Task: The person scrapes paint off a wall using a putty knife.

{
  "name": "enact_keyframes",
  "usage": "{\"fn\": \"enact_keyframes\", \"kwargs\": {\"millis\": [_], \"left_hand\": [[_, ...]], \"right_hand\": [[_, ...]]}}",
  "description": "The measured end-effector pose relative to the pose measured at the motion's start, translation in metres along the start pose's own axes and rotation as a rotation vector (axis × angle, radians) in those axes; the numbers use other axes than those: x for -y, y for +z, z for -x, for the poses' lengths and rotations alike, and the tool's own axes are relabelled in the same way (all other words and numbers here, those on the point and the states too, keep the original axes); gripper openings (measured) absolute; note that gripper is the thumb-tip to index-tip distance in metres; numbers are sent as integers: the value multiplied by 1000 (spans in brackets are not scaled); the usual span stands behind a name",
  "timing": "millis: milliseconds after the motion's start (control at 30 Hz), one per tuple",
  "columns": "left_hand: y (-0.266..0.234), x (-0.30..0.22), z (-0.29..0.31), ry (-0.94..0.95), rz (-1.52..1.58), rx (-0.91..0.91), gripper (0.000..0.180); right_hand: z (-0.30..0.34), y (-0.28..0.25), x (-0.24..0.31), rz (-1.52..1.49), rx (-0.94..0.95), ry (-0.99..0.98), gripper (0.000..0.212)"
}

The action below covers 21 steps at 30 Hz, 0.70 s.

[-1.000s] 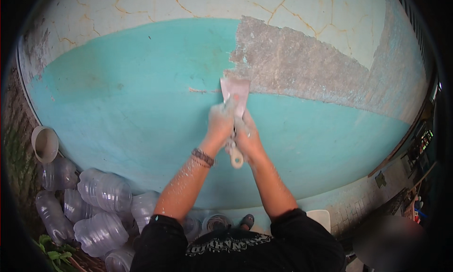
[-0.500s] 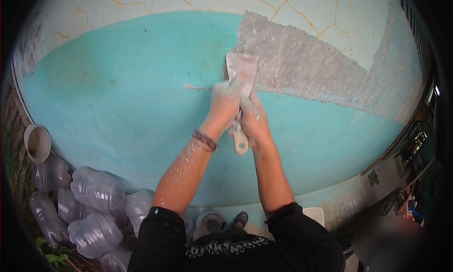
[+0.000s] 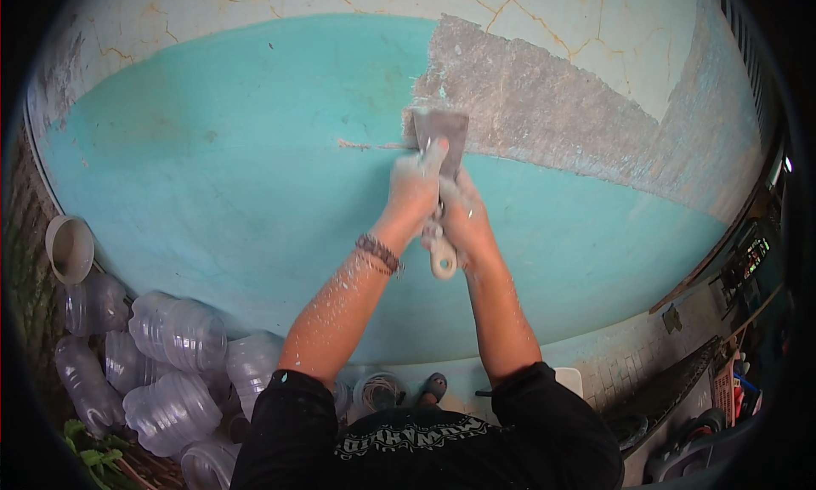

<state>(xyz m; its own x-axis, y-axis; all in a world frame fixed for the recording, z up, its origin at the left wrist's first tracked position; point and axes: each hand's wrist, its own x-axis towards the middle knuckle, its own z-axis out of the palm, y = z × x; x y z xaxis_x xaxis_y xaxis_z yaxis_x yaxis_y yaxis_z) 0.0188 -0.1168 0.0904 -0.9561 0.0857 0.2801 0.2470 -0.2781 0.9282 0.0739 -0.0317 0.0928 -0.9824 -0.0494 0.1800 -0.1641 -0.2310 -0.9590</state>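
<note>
Both my hands grip one scraper (image 3: 450,133), which has a wide flat metal blade and a pale handle with a hole at its end. My left hand (image 3: 414,184) is closed on it from the left, its thumb lying along the blade. Around the handle from the right wraps my right hand (image 3: 465,214). The blade points up the wall (image 3: 280,209), at the left edge of a rough grey-brown bare patch (image 3: 535,90) bordered by turquoise paint. Pale flecks cover my fingers and forearms.
Several clear plastic bottles (image 3: 178,328) are heaped at the lower left, below a whitish tub (image 3: 70,249). A clear container with coiled strands (image 3: 380,392) stands near my sandalled foot (image 3: 435,384). At the lower right lie a white container (image 3: 569,379) and a dark board (image 3: 671,375).
The scraper blade has shifted slightly down and right, and now looks darker. Both hands moved with it, still gripping. A blurred shape at the lower right no longer shows.
</note>
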Motion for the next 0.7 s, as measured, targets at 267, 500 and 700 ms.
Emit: {"fn": "enact_keyframes", "kwargs": {"millis": [267, 500, 700], "left_hand": [[5, 4, -5, 41, 73, -48, 52], [15, -3, -2, 103, 34, -18, 44], [17, -19, -16, 209, -279, 76, 45]], "right_hand": [[-1, -2, 0, -79, 65, -84, 40], [3, -6, 11, -69, 38, -58, 40], [-2, -7, 19, -87, -21, -205, 39]]}}
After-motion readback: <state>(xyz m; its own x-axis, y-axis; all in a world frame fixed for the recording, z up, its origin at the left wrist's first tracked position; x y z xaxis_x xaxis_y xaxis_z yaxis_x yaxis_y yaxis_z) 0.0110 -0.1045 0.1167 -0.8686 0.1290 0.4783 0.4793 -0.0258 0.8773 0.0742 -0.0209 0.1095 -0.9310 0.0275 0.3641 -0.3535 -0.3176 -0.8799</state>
